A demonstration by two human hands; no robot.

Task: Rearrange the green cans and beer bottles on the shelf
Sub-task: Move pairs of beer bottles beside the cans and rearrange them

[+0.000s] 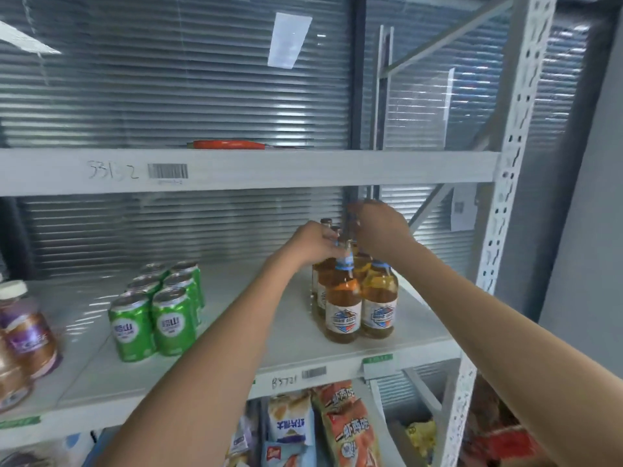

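Observation:
Several amber beer bottles (357, 305) with white and blue labels stand clustered at the right of the middle shelf (296, 352). My left hand (313, 244) is closed around the neck of a bottle on the left side of the cluster. My right hand (381, 230) is up over the cluster's back bottles with fingers curled at their tops; what it grips is hidden. Several green cans (158, 308) stand in two rows at the shelf's left-centre, apart from the bottles.
Purple and brown drink bottles (23, 335) stand at the far left of the same shelf. A red object (229, 144) lies on the upper shelf. Snack bags (323, 429) fill the shelf below. A white perforated upright (499, 230) bounds the right side.

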